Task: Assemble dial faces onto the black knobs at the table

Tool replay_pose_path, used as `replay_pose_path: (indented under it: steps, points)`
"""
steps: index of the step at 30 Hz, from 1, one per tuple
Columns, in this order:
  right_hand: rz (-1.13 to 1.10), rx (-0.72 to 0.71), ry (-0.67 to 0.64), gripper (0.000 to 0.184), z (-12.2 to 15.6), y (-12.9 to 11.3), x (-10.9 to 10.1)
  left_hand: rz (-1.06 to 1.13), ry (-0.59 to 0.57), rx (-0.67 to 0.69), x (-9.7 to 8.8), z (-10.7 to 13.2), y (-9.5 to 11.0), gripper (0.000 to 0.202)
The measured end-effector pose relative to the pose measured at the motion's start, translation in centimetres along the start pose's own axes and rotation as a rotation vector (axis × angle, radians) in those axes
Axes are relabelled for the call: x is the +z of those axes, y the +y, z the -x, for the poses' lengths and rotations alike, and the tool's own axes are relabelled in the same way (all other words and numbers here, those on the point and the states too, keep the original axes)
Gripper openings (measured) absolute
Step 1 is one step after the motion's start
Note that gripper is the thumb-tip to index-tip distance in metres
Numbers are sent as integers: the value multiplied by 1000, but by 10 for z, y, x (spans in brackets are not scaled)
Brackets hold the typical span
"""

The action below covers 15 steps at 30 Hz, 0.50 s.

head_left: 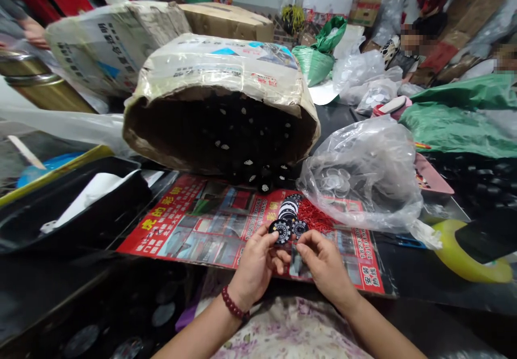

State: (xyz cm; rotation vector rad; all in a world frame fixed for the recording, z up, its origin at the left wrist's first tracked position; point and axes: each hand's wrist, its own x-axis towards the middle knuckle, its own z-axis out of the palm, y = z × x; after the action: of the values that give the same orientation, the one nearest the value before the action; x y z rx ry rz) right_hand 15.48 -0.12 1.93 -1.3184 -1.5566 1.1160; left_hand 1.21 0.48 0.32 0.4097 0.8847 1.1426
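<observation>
My left hand (256, 266), with a dark red bead bracelet at the wrist, pinches a small black round disc with a dotted face (280, 232). My right hand (323, 265) is closed close beside it, fingertips near a second small black disc (299, 229); whether it grips that one I cannot tell. Just beyond the hands lies a short stack of black-and-white discs (288, 208) beside a heap of small red pieces (317, 219), all on a red printed poster (189, 224).
A big torn sack (226, 74) lies open toward me, spilling black round parts (264, 187). A clear plastic bag (363, 176) of transparent pieces sits right of the hands. A black tray (81, 213) stands left, a yellow tape roll (464, 257) right. Other people sit at back right.
</observation>
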Motion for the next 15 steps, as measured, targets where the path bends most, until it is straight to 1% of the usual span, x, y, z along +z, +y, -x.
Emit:
replay_pose_path:
  steps: [2, 3, 5, 9, 15]
  points:
    - [178, -139, 24, 11, -2, -2, -3, -64, -31, 14, 1, 0, -1, 35]
    - [238, -198, 26, 11, -3, -2, -3, -85, -55, 15, 1, 1, -2, 40]
    - [303, -271, 17, 12, -5, -3, -3, -106, -94, 17, 2, 1, -4, 44]
    - [314, -297, -2, 14, -8, -1, 1, -124, -128, 13, 2, 3, -6, 43]
    - [271, -245, -3, 13, -10, 1, 4, -144, -149, 9, 2, 3, -6, 39]
